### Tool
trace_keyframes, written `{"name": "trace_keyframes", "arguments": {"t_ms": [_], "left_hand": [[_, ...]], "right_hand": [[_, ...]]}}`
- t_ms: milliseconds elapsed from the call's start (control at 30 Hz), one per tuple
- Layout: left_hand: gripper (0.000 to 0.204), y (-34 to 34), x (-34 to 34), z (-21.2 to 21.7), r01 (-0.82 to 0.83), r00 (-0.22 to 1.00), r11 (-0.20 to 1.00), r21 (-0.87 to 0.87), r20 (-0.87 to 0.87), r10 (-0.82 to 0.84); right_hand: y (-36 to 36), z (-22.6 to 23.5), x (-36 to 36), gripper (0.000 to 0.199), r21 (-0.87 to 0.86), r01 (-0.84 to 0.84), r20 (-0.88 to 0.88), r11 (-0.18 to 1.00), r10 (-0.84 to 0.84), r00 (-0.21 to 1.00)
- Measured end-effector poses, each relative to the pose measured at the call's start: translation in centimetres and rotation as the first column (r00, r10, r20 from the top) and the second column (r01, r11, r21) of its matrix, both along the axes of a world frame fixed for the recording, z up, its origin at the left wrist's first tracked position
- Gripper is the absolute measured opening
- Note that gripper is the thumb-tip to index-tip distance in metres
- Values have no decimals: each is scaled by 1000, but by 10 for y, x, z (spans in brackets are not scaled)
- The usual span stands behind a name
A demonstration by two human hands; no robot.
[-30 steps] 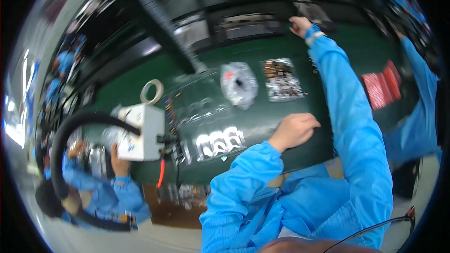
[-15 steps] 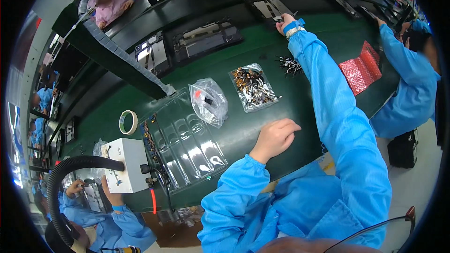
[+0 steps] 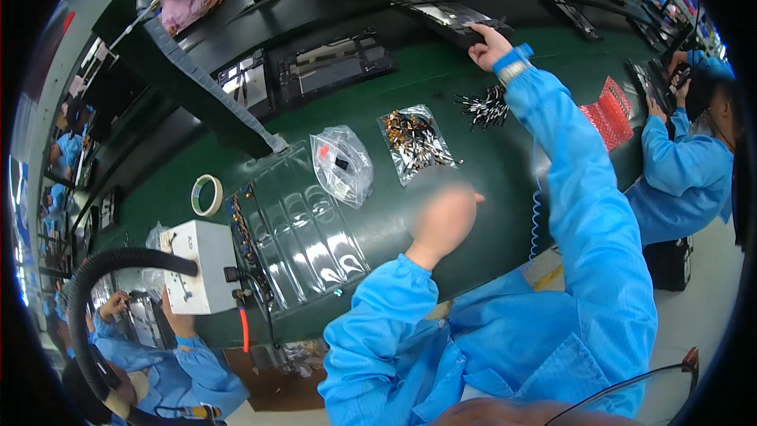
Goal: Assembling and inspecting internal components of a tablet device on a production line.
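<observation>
The right hand (image 3: pixel 487 46) reaches to the upper right of the frame, its grip closed on the near edge of a flat dark panel (image 3: pixel 449 14) lying at the far side of the green surface (image 3: pixel 378 87). A scatter of small dark parts (image 3: pixel 486 108) lies just below that wrist. The left hand (image 3: pixel 443 219) rests near the centre — blurred, so I cannot tell whether its grip is apart or together. Just above it sits a clear bag of small parts (image 3: pixel 415 142); left of that, a second clear bag (image 3: pixel 341 164), a clear moulded tray (image 3: pixel 303 229) and a tape roll (image 3: pixel 207 194).
</observation>
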State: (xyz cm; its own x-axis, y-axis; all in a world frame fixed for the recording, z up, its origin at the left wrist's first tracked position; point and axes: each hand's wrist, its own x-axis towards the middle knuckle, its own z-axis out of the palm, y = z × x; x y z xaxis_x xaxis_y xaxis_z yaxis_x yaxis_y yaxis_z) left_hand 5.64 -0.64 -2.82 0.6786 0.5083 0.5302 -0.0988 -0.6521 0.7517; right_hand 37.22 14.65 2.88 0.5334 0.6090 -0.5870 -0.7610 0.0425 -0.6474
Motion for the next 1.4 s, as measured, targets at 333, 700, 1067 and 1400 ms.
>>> {"name": "trace_keyframes", "arguments": {"t_ms": [333,700,1067,1400], "left_hand": [[68,-14,42,69,423,784,321,-848,520,339],[57,-29,-42,69,178,981,264,-948,152,-117],[49,-39,-89,77,-109,950,970,219,-263,167],[55,-73,-114,24,-133,790,845,518,-460,406]], "right_hand": [[-229,32,-148,18,176,-392,484,903,267,833],[-325,-10,-98,65,493,-636,290,594,577,763],[-354,-44,-218,13,274,-179,2,945,186,983],[-349,-43,-207,34,76,-697,19,714,697,716]]}}
